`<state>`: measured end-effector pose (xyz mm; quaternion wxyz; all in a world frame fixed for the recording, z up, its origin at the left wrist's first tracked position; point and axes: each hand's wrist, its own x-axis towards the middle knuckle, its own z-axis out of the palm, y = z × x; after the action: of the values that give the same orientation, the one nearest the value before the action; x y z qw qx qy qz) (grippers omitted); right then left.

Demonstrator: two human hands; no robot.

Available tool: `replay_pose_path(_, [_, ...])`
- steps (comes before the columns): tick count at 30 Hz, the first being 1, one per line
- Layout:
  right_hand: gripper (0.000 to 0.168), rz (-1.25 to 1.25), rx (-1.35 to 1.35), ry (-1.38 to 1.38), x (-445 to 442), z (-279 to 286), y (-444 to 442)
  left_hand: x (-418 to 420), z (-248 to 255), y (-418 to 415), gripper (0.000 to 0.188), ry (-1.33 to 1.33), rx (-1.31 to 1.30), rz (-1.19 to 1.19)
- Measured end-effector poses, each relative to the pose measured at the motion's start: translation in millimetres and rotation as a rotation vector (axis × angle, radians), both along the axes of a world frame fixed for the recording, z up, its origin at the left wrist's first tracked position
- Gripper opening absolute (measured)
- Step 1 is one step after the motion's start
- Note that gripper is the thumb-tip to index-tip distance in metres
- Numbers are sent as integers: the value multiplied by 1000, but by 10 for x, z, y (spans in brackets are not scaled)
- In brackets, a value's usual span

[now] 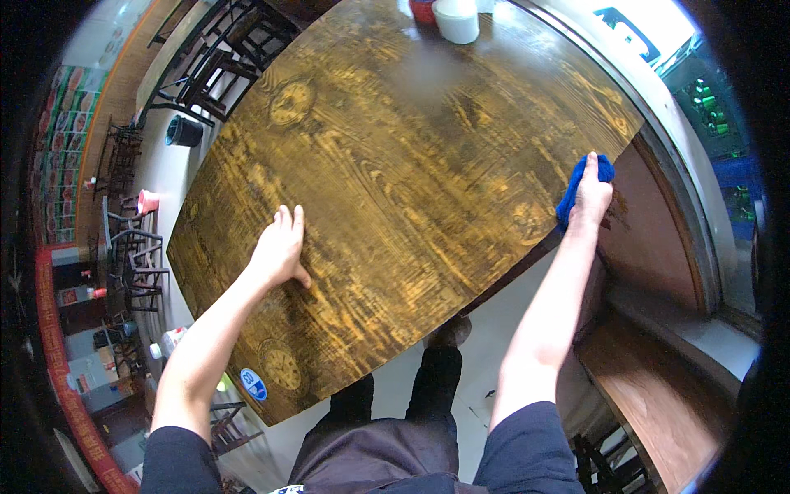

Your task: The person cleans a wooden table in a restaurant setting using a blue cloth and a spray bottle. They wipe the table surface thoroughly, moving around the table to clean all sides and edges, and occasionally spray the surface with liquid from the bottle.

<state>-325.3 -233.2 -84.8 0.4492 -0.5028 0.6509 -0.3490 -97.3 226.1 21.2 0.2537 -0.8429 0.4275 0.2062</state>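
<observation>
A wood-grain table with printed clock-face patterns spreads out before me. My left hand rests palm down on it left of centre, holding nothing, thumb spread away from the fingers. At the table's right edge my right hand grips a folded blue cloth. The cloth lies along the edge near the corner, and part of it is hidden under the hand. A round blue-and-white sticker is on the tabletop's near left corner.
At the far edge stand a white container and a red one. A window frame borders the right side, with a wooden bench below. Leftward are a dark bin, a pink bucket, chairs and a plastic bottle.
</observation>
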Motion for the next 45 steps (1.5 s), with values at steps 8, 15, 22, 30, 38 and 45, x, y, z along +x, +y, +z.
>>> replay_pose_path(8, [59,77,308,-245,-418,350,5063,17,-46,272,144,-19,-114,33])
replay_pose_path(15, [58,190,316,-142,-617,83,5741,-1186,238,1269,64,228,-884,-82])
replay_pose_path(22, [50,-50,209,-120,-570,-59,4060,-1930,303,4255,23,575,-875,343])
replay_pose_path(30, [79,199,350,14,-836,226,8452,-971,176,4936,75,186,-853,639])
replay_pose_path(38, [70,47,-261,338,-243,158,6154,-341,-339,4010,74,243,-1558,818])
replay_pose_path(45, [78,420,-520,979,848,309,4980,-613,47,4002,36,652,-1579,1122])
